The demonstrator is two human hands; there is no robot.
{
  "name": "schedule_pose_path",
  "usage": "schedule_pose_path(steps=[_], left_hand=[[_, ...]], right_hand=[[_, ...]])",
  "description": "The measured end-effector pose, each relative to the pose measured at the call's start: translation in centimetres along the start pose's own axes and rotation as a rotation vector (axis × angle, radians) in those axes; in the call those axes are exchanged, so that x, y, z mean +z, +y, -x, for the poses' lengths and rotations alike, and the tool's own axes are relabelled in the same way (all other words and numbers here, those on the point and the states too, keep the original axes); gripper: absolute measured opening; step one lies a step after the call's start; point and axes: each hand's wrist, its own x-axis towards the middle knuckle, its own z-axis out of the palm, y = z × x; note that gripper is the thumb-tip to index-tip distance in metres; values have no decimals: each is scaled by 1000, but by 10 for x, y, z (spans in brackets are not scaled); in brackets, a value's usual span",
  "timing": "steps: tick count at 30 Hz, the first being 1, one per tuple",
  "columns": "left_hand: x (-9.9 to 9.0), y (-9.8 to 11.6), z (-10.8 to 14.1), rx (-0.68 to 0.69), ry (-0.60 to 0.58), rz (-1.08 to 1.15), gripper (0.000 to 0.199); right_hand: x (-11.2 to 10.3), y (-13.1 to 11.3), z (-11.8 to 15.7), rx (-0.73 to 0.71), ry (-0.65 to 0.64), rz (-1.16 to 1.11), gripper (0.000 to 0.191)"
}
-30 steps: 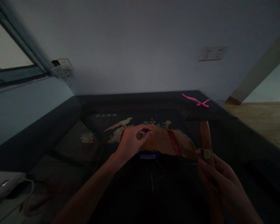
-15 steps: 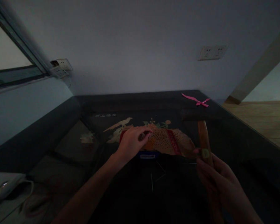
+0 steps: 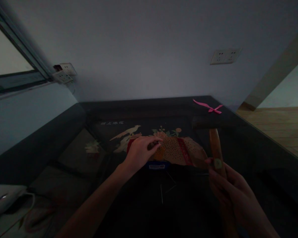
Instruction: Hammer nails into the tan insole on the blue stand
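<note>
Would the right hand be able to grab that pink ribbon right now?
Probably not: the right hand is closed around the wooden-handled hammer. From this view, the hammer's dark head also stands between that hand and the pink ribbon.

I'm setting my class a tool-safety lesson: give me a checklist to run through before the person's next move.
1. Right hand gripping the hammer: ok.
2. Hammer head apart from the left hand: ok.
3. Something held between the left fingertips: cannot tell, too dark and small.
4. Thin sticks tidied away: not ok, lying loose on the table.
5. Pink ribbon away from both hands: ok.
</note>
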Motion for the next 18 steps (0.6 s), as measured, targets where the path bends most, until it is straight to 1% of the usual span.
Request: schedule_pose_path(steps=[3, 6, 9, 11, 15, 18], left_hand=[[2, -4, 0, -38, 14, 72, 16], [4, -7, 0, -57, 17, 135, 9], [4, -6, -1, -62, 19, 163, 8], [5, -5, -2, -74, 24, 166, 9], [6, -4, -3, -73, 16, 156, 9], [8, -7, -3, -42, 32, 159, 8]], right_hand=[[0, 0, 1, -11, 5, 25, 49], [1, 0, 0, -21, 10, 81, 48], [3, -2, -1, -47, 10, 186, 47], [4, -7, -1, -86, 30, 301, 44], [1, -25, -3, -241, 4, 573, 32], [-1, -48, -5, -350, -39, 728, 27]])
